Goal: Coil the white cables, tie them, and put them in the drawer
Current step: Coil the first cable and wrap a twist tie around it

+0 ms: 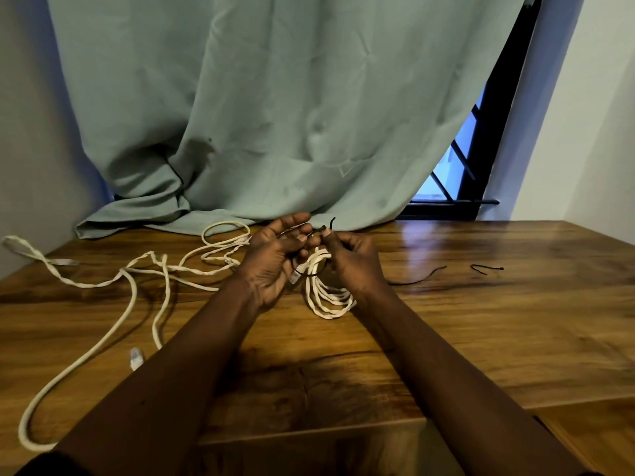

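Behind the surface point(481, 338), one pale green curtain point(257, 97) hangs across most of the wall, and its hem is bunched on the wood at the far left. To its right, one window point(460, 146) with dark bars shows blue light. The surface itself is one brown wooden top with a glossy grain.

On its left half lie the loose white cables point(103, 283), spread in long loops and partly twisted round each other. How many separate lengths there are cannot be told from the tangle. One run sweeps down to the near left edge.

Two bare hands meet near the middle, at the far side. The left hand point(275, 266) has its fingers curled round the top of one coiled cable point(330, 293), a bundle of several white turns whose lower end rests on the wood. The right hand point(354, 259) pinches one black tie point(309, 274) that loops round the bundle, its free end sticking up above the fingertips.

Two more black ties lie well to the right: a longer one point(419, 278) and a shorter bent one point(486, 268).

Two clear plugs show, one point(135, 357) at the near left and one point(295, 276) against the left hand. Any marking on them is too small to read.
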